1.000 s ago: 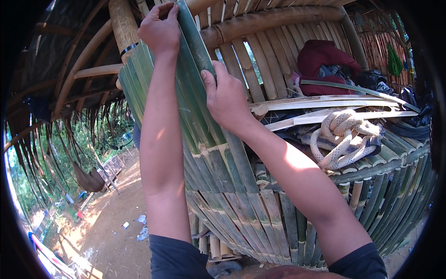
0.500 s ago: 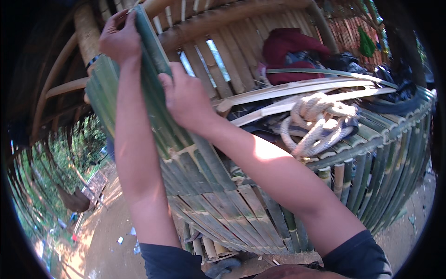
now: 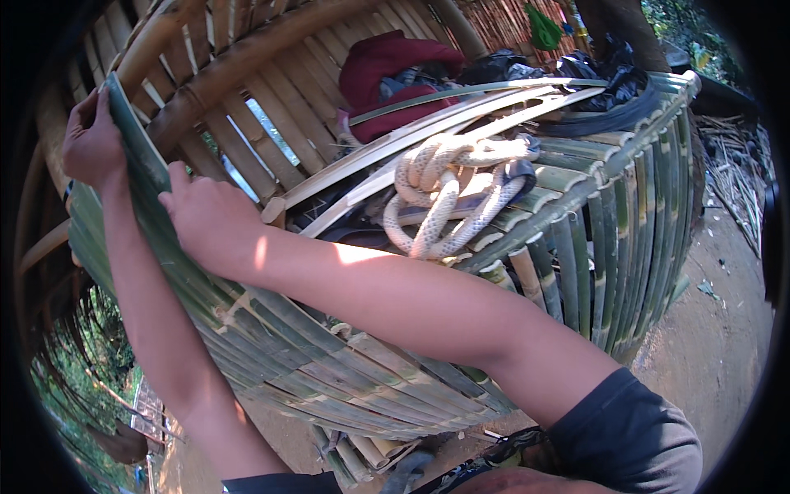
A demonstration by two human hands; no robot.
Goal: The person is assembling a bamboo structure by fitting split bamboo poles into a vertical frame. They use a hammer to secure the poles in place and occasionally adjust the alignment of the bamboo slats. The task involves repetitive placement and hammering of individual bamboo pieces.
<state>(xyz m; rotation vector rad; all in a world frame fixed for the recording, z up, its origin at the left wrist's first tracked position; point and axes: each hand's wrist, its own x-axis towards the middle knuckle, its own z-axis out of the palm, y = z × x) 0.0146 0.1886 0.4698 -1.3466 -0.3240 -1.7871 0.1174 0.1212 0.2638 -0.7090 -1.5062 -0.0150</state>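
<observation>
A long green bamboo slat [image 3: 137,148] stands at the left end of a row of upright split bamboo. My left hand [image 3: 96,148] is high up by its top end, thumb and fingers pinched on the slat's edge. Lower down, my right hand [image 3: 211,216] is at the slat's right edge, its fingers curled against it and partly hidden. Below both hands, the bamboo wall [image 3: 317,375] of slats side by side slopes toward me.
A thick pale rope [image 3: 444,193] lies coiled on the bamboo platform [image 3: 553,178], beside long split bamboo strips [image 3: 428,132]. Behind are a dark red cloth [image 3: 374,70] and black plastic bags [image 3: 609,78]. Bamboo pieces [image 3: 366,449] lie on the ground below.
My view has swung to the right, so both hands and the slat appear farther left and lower. Each hand stays at the slat; the right hand's fingers have shifted slightly along its edge.
</observation>
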